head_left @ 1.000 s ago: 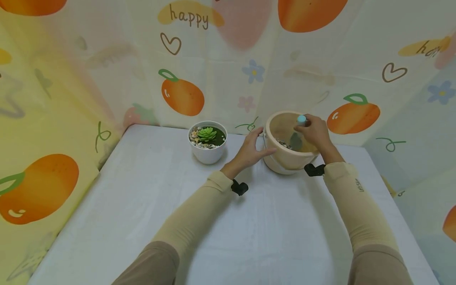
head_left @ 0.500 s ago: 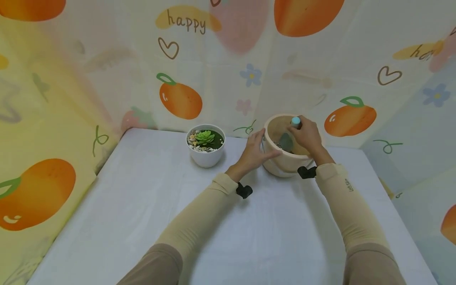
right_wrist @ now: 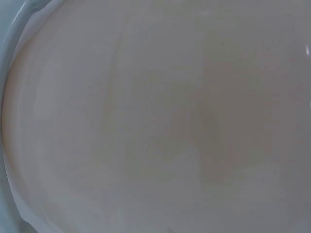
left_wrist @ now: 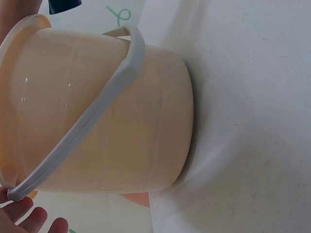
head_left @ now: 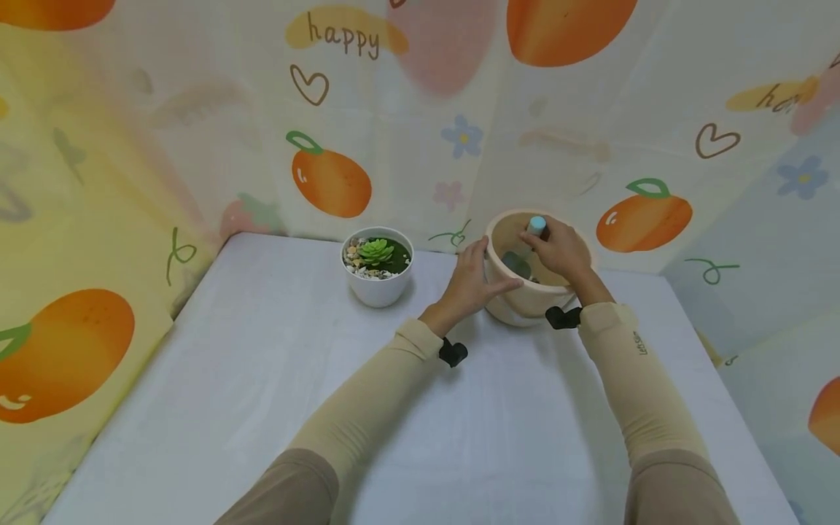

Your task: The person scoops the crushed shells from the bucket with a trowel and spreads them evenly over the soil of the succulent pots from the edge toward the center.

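**Our right grip (head_left: pixel 561 251) swept the scoop (head_left: pixel 518 263) left**

We had it closed round the scoop, tip low inside the bucket (head_left: pixel 533 299); a scooping stroke seemed under way. Our left grip (head_left: pixel 463 286), loosely spread, touched the bucket. The succulent (head_left: pixel 377 252) stood left on the tabletop (head_left: pixel 499 437).

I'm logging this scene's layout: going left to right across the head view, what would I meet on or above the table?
White pot → left hand → right hand. Left out for overlap: the bucket, partly behind both hands, and the blue-handled tool in the right hand.
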`<state>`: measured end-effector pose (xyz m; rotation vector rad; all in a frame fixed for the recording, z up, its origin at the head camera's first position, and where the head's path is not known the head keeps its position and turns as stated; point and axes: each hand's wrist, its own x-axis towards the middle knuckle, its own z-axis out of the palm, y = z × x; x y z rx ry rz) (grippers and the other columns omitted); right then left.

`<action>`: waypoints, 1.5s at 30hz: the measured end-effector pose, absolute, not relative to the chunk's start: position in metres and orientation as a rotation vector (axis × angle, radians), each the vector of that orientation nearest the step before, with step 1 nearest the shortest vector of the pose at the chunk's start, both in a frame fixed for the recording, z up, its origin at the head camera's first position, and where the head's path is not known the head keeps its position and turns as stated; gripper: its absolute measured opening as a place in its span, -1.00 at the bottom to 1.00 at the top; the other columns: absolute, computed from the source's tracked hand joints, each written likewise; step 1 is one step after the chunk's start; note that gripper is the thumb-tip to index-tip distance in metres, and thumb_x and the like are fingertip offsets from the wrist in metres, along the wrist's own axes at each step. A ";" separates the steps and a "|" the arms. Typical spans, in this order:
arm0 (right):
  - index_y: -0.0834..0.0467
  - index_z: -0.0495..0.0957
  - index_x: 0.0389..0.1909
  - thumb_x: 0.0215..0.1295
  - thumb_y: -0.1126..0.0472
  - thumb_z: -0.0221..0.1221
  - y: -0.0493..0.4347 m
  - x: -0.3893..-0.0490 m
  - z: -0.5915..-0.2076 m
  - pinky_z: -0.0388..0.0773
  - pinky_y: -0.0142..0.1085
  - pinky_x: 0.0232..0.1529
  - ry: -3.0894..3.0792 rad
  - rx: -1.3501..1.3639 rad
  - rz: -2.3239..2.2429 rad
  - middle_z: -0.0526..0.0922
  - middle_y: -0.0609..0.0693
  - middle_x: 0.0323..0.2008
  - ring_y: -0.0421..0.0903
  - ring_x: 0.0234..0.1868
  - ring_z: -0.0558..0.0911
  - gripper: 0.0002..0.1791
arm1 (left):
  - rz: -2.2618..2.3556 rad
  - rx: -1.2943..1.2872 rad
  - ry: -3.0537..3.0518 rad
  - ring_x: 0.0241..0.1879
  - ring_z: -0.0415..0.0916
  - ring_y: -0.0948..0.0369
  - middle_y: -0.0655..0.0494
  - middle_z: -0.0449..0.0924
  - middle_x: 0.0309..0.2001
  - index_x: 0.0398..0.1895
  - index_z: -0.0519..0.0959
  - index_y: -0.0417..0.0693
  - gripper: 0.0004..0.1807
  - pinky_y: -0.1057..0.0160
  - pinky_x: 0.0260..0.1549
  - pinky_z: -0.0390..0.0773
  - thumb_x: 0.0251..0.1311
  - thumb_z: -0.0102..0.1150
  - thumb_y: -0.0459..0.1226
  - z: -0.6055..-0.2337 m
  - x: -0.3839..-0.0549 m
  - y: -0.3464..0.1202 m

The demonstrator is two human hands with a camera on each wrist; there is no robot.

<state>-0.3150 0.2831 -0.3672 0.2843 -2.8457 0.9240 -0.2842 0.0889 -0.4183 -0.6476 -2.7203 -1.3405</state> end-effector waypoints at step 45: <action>0.53 0.36 0.08 0.41 -0.05 0.09 0.288 -0.319 -0.358 0.69 -0.22 -0.23 -2.812 -0.123 1.506 0.53 0.50 0.05 -0.22 -0.49 0.70 -0.36 | -1.348 -0.524 -2.781 0.46 0.11 0.16 0.13 0.13 0.50 0.39 0.18 -0.03 0.12 -0.07 0.26 0.31 -0.20 0.44 0.27 -0.410 -0.297 0.087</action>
